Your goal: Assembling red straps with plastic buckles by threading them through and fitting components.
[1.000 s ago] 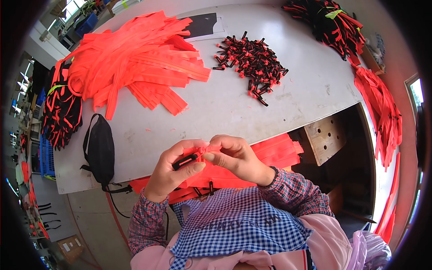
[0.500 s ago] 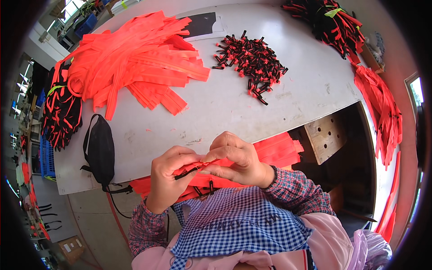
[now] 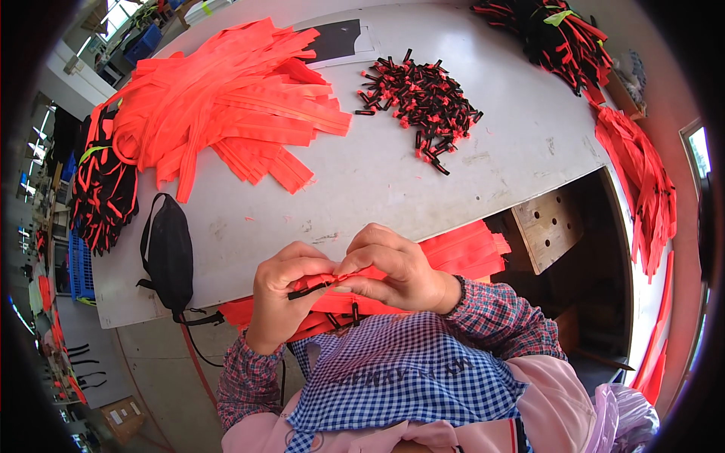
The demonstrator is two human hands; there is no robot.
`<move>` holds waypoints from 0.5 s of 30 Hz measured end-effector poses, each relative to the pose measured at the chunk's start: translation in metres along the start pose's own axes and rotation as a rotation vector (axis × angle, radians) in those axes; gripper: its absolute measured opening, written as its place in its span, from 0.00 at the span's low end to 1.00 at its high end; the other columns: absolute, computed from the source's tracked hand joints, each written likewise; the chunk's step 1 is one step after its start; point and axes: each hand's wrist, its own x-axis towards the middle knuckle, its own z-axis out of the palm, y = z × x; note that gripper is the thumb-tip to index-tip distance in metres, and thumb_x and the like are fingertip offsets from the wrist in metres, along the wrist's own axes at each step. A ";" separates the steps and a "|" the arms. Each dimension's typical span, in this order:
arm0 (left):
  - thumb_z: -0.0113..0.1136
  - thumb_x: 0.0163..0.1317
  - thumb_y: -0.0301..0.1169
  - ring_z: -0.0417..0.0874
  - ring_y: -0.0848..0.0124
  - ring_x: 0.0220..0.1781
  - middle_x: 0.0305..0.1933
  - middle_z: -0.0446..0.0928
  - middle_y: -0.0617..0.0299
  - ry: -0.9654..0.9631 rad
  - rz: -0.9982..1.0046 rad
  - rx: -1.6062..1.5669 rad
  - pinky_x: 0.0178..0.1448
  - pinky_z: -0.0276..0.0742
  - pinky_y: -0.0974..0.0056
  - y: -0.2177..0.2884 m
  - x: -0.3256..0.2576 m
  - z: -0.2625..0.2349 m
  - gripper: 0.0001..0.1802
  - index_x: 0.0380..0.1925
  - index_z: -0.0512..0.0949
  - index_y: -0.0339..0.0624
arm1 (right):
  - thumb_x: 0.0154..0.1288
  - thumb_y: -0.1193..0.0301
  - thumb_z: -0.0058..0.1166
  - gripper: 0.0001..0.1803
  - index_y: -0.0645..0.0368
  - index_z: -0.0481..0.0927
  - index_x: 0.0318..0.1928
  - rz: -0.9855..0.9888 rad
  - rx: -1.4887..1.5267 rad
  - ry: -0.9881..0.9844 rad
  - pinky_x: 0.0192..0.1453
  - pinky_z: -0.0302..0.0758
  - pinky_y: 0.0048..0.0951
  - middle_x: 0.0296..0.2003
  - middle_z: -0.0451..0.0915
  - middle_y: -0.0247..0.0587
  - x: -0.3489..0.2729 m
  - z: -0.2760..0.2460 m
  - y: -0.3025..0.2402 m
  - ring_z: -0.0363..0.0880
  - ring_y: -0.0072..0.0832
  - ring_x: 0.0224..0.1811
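My left hand [image 3: 281, 291] and my right hand [image 3: 396, 268] meet at the table's near edge, fingertips almost touching. Both pinch the end of an orange-red zipper strip [image 3: 341, 278]. A black zipper pull [image 3: 306, 291] sticks out by the left fingers, while the exact grip is partly hidden behind them. Below the hands, more orange-red zipper strips [image 3: 468, 249] lie across my lap, with black pulls [image 3: 355, 311] on some of them. Farther off on the white table [image 3: 362, 189] are a big heap of orange-red strips [image 3: 234, 106] and a pile of black-and-red zipper pulls [image 3: 423, 102].
A black pouch [image 3: 168, 257] with a strap lies at the table's left edge. Black-and-red bundles [image 3: 106, 189] sit at far left and far right. An open compartment with a holed wooden board [image 3: 547, 226] is at my right. Red strips [image 3: 634, 181] hang beyond it.
My fingertips have shifted slightly on the strip and are pinched closer together. The black pull by the left fingers has moved a little up and left. The piles are unchanged.
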 end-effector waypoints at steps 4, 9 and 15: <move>0.70 0.51 0.15 0.85 0.69 0.38 0.38 0.82 0.58 -0.013 0.024 0.007 0.42 0.80 0.67 0.003 0.002 0.001 0.12 0.37 0.85 0.34 | 0.60 0.72 0.70 0.12 0.56 0.83 0.44 0.020 0.029 -0.028 0.47 0.78 0.34 0.40 0.78 0.40 -0.002 -0.002 0.001 0.78 0.36 0.43; 0.69 0.54 0.15 0.85 0.68 0.37 0.37 0.83 0.56 -0.045 -0.014 0.011 0.42 0.80 0.67 0.008 0.000 0.003 0.11 0.39 0.84 0.32 | 0.63 0.73 0.69 0.10 0.59 0.82 0.43 0.121 0.207 -0.018 0.46 0.78 0.32 0.38 0.79 0.39 -0.004 0.000 0.002 0.80 0.32 0.42; 0.70 0.57 0.18 0.83 0.69 0.37 0.36 0.83 0.56 -0.042 -0.069 -0.057 0.41 0.77 0.67 0.004 0.002 0.004 0.07 0.36 0.84 0.32 | 0.67 0.75 0.65 0.06 0.61 0.81 0.41 0.227 0.322 -0.029 0.42 0.77 0.28 0.35 0.80 0.38 0.000 -0.002 0.004 0.79 0.26 0.37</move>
